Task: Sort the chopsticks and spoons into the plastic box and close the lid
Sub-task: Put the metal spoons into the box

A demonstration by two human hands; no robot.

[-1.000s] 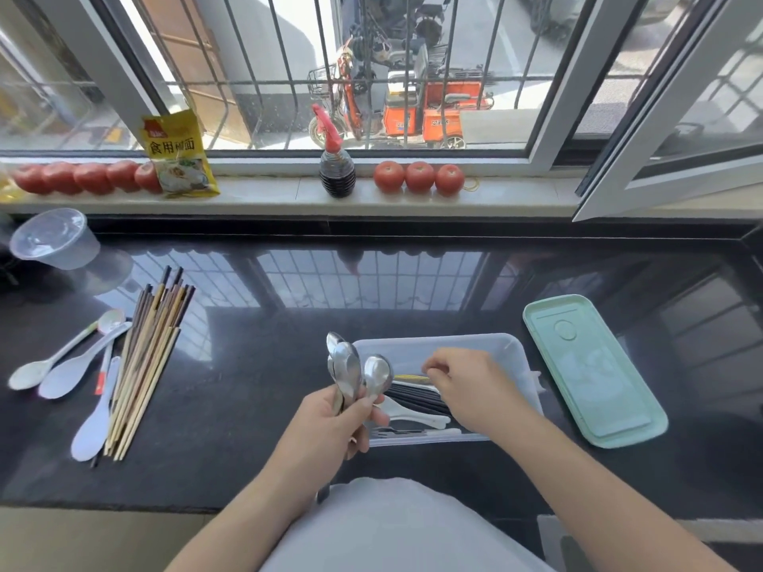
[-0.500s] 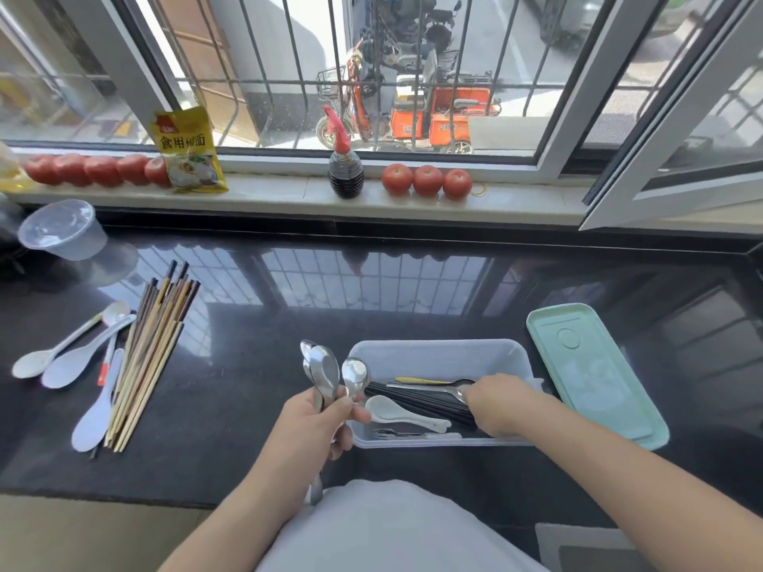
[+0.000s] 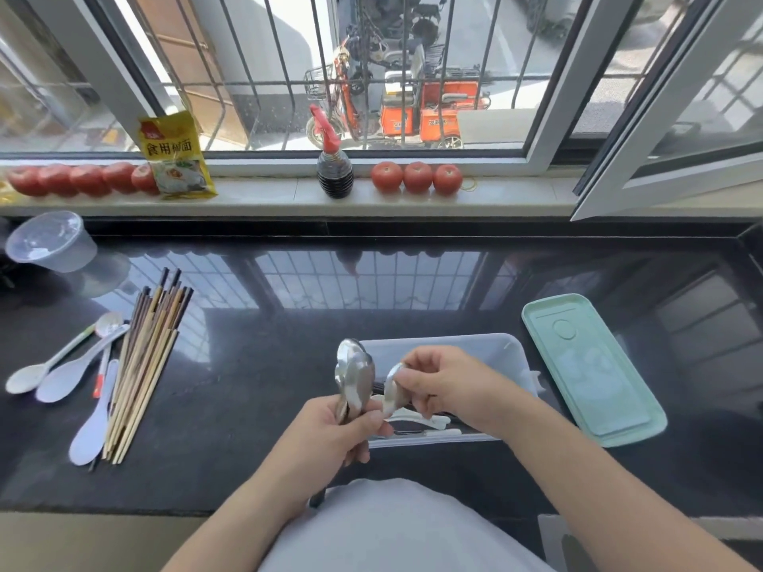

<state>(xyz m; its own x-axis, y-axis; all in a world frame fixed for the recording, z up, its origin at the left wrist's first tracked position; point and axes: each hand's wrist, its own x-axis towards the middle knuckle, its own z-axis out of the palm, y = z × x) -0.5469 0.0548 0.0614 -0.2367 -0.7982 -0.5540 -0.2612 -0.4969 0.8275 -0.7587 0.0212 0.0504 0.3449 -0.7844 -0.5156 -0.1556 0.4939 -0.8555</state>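
Note:
My left hand (image 3: 334, 435) grips a bunch of metal spoons (image 3: 354, 379) upright in front of the clear plastic box (image 3: 475, 348). My right hand (image 3: 446, 383) pinches the bowl of one metal spoon (image 3: 392, 392) beside that bunch, over the box. A white spoon (image 3: 429, 419) and dark chopsticks lie in the box, mostly hidden by my hands. The green lid (image 3: 590, 365) rests on the counter to the right of the box. At the left lie a bundle of chopsticks (image 3: 144, 369) and several white plastic spoons (image 3: 70, 369).
Black glossy counter (image 3: 256, 365) with its front edge near my body. A clear plastic tub (image 3: 51, 241) stands at the far left. On the sill are tomatoes (image 3: 417, 177), a sauce bottle (image 3: 334, 171) and a yellow packet (image 3: 175, 156).
My right hand lifted out of the box and moved left to the spoons held by my left hand, taking hold of one spoon's bowl. The left hand stayed in place.

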